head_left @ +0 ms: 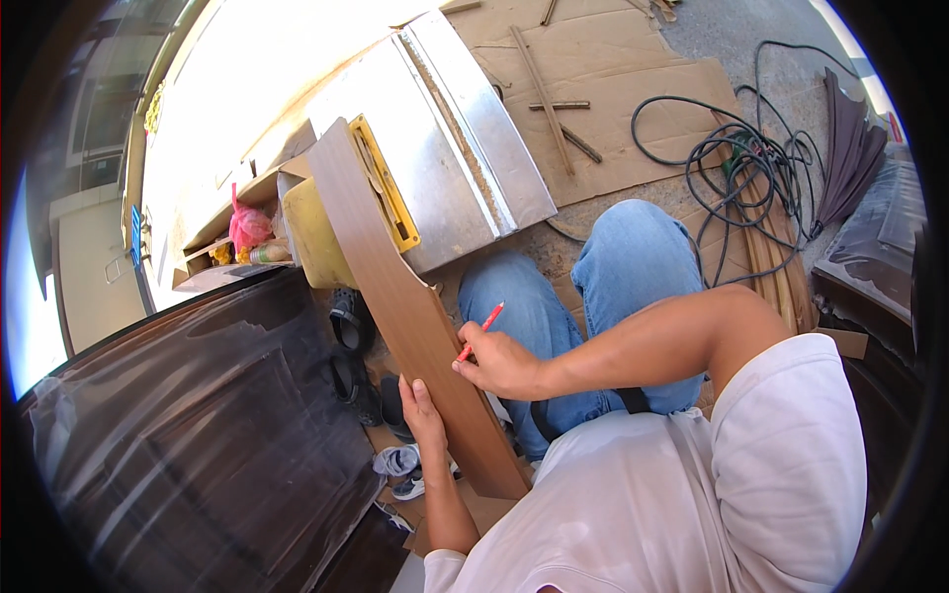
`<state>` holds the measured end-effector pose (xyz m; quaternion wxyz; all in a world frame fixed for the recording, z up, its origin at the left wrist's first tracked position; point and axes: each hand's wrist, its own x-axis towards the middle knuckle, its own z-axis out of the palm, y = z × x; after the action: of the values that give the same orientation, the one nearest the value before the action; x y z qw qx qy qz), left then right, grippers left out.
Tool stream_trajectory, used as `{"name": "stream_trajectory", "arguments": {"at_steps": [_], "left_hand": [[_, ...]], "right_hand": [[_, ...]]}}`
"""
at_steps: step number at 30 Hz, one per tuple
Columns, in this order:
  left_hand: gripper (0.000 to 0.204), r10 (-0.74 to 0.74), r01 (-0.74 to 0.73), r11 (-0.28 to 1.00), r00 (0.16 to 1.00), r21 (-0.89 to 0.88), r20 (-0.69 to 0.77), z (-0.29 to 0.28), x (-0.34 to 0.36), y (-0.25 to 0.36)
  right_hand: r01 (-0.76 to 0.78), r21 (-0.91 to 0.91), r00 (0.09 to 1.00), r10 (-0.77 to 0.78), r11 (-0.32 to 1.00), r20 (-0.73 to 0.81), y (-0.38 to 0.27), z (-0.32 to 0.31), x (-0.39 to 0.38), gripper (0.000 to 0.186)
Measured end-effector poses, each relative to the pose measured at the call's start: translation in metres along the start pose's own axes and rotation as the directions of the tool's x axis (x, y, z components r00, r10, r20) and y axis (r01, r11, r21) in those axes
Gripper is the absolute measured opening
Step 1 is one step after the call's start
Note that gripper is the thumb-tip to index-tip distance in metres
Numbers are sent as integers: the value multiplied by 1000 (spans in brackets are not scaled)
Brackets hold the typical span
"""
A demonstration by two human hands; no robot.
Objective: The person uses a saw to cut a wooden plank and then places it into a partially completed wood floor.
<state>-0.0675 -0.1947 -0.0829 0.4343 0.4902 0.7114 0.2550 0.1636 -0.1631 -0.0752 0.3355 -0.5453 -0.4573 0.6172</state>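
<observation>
A long brown wooden board [400,296] lies slantwise before me, its far end resting on a metal saw table [420,138] beside the yellow insert plate [406,235]. The board's right edge has a cut-out, with a small jagged spot near its near end. My left hand [425,420] grips the left edge close to my body, thumb on top; its other fingers are partly hidden. In my right hand [507,363] is a red pencil [492,316], pinched and tilted up. That hand is at the board's right edge, over my thigh. I cannot tell whether the pencil touches the wood.
Several wood strips [539,94] lie on flattened cardboard [633,109] past the saw table. A coiled black cable [736,163] is at the right. Dark plastic-wrapped panels [217,415] stand at the left, near black shoes [348,321]. A pink bag [249,227] sits farther off.
</observation>
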Motion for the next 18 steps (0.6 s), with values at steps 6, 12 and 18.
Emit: {"name": "stream_trajectory", "arguments": {"at_steps": [6, 12, 18], "left_hand": [[53, 10, -10, 1000, 1000, 6, -3, -1, -8, -2], [50, -26, 25, 998, 1000, -60, -2, 1, -16, -1], [50, -28, 28, 996, 1000, -80, 0, 0, -20, -5]], "right_hand": [[-8, -37, 999, 9, 999, 32, -4, -2, -5, 33], [-47, -64, 997, 51, 997, 66, -2, -2, -9, 39], [-118, -3, 993, 118, 993, -23, -17, -5, 18, 33]]}}
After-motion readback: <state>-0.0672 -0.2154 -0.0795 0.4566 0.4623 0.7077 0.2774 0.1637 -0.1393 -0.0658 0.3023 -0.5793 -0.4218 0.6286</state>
